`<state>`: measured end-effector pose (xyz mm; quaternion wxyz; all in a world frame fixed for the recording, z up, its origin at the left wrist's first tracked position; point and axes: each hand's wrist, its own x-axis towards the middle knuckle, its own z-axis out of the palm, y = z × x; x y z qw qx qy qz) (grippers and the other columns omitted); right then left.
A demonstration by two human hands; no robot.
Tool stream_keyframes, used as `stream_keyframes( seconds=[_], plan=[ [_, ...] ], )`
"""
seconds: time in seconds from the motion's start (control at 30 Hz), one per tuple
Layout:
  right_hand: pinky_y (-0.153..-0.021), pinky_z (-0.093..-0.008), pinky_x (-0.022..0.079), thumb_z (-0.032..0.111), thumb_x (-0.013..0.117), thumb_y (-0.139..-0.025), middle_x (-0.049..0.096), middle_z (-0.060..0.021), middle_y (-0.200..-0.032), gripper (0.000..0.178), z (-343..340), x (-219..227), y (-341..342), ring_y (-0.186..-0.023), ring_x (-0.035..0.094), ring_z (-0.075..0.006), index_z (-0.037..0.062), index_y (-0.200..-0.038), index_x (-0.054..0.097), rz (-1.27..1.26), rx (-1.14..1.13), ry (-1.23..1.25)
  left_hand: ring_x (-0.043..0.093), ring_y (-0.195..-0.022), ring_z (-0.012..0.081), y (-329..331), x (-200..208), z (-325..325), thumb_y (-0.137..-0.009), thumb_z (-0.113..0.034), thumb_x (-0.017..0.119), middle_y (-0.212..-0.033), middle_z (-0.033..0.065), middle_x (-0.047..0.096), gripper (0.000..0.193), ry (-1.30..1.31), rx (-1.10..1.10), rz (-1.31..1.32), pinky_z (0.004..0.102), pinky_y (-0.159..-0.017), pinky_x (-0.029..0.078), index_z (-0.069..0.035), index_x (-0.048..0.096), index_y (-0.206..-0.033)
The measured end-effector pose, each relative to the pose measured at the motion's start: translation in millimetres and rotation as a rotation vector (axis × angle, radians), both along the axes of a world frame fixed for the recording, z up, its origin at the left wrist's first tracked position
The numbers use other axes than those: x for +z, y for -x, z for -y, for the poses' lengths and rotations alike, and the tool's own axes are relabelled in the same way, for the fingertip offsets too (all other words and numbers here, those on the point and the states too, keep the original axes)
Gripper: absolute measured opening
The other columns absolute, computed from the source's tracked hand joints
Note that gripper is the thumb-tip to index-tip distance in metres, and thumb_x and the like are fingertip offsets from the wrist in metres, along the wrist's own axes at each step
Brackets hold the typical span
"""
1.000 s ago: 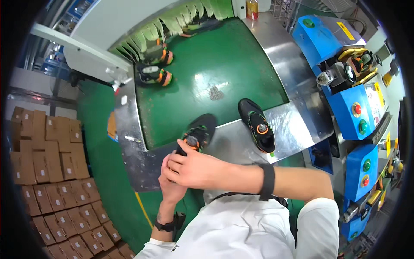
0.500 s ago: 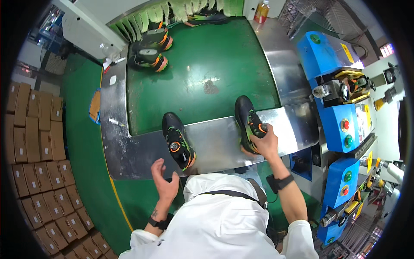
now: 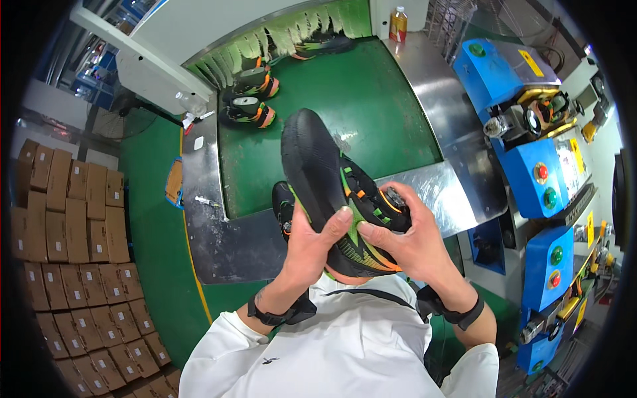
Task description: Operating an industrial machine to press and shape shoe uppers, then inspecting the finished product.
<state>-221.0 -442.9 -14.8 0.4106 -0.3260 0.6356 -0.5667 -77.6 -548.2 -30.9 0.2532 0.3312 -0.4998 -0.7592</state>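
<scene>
The held shoe (image 3: pixel 315 159) and left hand (image 3: pixel 306 249) partly hide a 2nd shoe (image 3: pixel 283 199); the lower edge cuts off cartons (image 3: pixel 89 288).

Brown cartons (image 3: pixel 74 222), many with white labels, stand stacked at the left on the green floor (image 3: pixel 149 219), beside a yellow line (image 3: pixel 200 292). A torn pale-green fringe (image 3: pixel 245 53) hangs under a white housing (image 3: pixel 219 30). An orange bottle (image 3: pixel 398 25) stands at the metal rim (image 3: pixel 424 79)'s far end; a clear bottle (image 3: pixel 188 103) is at the left. Blue machines (image 3: pixel 488 73) at the right carry red (image 3: pixel 541 172) and green buttons (image 3: pixel 550 197).
</scene>
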Motion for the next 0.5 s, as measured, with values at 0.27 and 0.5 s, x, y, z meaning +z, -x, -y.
stream_keyframes(
  seconds=[0.27, 0.5],
  plan=[
    [-0.108, -0.0394, 0.035, 0.014, 0.084, -0.069, 0.041, -0.0196, -0.142, 0.102, -17, 10, -4, -0.13, 0.045, -0.0259, 0.0015, -0.148, 0.02, 0.444, 0.173, 0.281, 0.059, -0.114, 0.0255, -17, -9, 14, -0.1, -0.038, 0.045, -0.13, 0.0164, 0.054, 0.054, 0.011, -0.043, -0.315, 0.0405, -0.099, 0.048, 0.002, 0.04, -0.135],
    [-0.107, -0.049, 0.036, 0.018, 0.086, -0.064, 0.035, -0.0256, -0.146, 0.102, -8, -51, -50, -0.134, 0.037, -0.0449, 0.0, -0.144, 0.026, -0.474, -0.024, 0.601, 0.047, -0.127, 0.0309, -14, -43, -17, -0.098, -0.061, 0.026, -0.144, 0.0161, 0.043, 0.074, -0.37, 0.088, -0.442, 0.0452, -0.107, 0.038, -0.004, 0.033, -0.145]
  ],
)
